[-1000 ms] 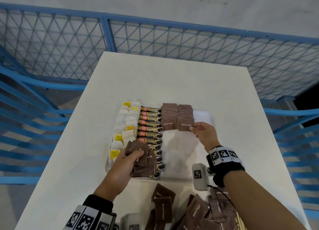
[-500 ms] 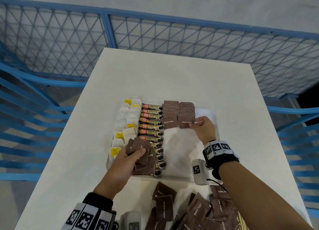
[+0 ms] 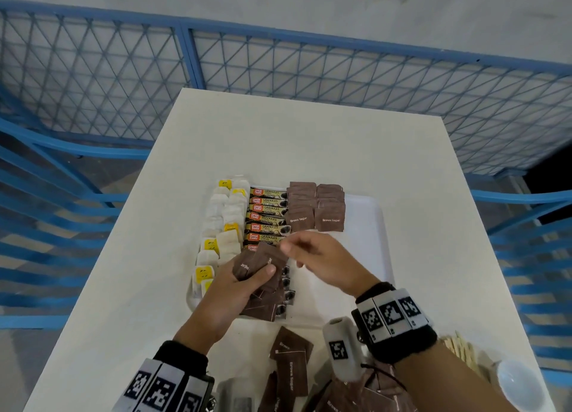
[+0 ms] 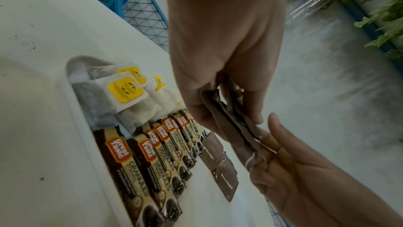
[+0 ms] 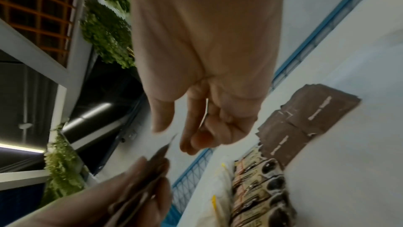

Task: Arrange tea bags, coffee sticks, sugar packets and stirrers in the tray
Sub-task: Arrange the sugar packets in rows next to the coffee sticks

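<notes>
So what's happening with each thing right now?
Left hand: gripping a bunch of sugar packets.
Right hand: empty, fingers loosely curled, reaching for that bunch.
Tea bags: lined up in the tray.
Coffee sticks: in a row beside them.
Placed sugar: two neat rows.
Loose sugar: on the table.
Stirrers: outside the tray.

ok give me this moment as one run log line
left hand: grips brown sugar packets | right hand: empty, reaching for them | tray: tea bags, coffee sticks, sugar rows
</notes>
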Tool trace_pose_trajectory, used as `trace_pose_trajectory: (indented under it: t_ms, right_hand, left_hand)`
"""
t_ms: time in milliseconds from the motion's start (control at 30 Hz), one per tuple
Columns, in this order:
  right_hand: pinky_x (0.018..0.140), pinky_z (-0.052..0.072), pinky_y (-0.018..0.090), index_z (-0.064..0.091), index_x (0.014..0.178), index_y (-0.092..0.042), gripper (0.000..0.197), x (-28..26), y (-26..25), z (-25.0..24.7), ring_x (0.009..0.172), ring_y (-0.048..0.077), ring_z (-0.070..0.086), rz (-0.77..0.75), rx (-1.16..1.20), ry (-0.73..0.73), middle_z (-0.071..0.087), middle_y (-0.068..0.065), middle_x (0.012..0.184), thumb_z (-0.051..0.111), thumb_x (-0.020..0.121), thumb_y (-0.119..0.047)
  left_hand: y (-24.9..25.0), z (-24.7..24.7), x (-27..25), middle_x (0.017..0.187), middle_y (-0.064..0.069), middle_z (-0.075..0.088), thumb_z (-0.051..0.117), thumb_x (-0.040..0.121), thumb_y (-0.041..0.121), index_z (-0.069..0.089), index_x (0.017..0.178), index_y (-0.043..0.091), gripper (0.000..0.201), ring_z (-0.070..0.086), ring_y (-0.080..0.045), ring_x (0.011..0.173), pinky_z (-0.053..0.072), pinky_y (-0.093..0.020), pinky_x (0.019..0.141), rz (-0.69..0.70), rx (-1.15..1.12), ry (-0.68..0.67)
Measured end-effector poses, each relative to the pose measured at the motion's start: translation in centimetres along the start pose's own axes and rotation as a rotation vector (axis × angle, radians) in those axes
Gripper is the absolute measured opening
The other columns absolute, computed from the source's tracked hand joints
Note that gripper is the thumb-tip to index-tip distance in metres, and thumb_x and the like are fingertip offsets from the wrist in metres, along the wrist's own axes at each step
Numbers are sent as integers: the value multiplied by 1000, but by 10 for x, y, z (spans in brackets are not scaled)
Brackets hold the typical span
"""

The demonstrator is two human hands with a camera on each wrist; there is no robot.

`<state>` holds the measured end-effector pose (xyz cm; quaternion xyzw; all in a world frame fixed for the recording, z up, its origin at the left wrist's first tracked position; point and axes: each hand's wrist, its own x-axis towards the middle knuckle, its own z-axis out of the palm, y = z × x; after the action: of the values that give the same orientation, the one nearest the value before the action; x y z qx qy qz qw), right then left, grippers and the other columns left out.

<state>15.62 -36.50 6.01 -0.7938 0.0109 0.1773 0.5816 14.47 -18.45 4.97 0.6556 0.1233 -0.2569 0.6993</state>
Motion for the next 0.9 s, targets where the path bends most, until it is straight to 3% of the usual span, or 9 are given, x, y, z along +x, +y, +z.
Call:
trace_pose_trajectory:
  t_ms: [67,167,333,500,667,800,900]
  right_hand:
    - [62,41,8,65,99,-17,11,-4,-1,5,63,-9,54,-17,24,-21,63,-12,81,63,87,-18]
    - [54,41,12,62,95,-10,10,-9,0,9,56,-2,53,4,114,-6,60,-6,72,62,87,-5]
    - [54,50,19,57,89,-1,3,-18,5,11,55,8,59,22,260,74,61,9,74,58,88,1]
    - [62,54,21,59,98,3,12,-25,12,9,63,11,63,66,299,-54,64,9,80,60,86,2]
    - [61,51,18,61,93,-5,10,-21,16,4,62,6,60,107,333,-94,63,3,79,58,87,2]
    - [59,46,16,61,91,-7,9,-12,22,1,58,3,53,129,336,-53,62,1,77,58,88,0]
    - [54,39,14,62,90,-8,7,0,31,-7,56,5,47,156,299,85,65,-1,77,58,88,-2]
  left_hand:
    - [1,1,-1,97,-11,73,72,74,19,66,104,17,31,69,-29,93,54,-49,85,14,23,-8]
    - [1,1,-3,96,-10,73,73,66,31,68,102,19,38,69,-28,93,54,-50,87,31,35,-23]
    - [-1,0,-5,96,-12,73,77,57,31,67,101,16,48,70,-31,90,55,-47,84,-4,35,-42]
    - [-6,-2,-4,97,-11,73,72,77,16,66,108,17,31,70,-29,90,56,-45,82,-39,44,-34]
    - [-5,0,-5,100,-9,73,66,81,28,67,107,22,27,68,-28,96,55,-48,84,-64,14,-4]
    - [-2,1,-3,98,-9,73,57,87,36,66,107,22,26,69,-28,92,55,-48,84,-87,4,21]
    - [-2,-3,-1,83,-3,74,54,91,33,68,100,18,23,71,-19,76,57,-39,73,-106,-30,36]
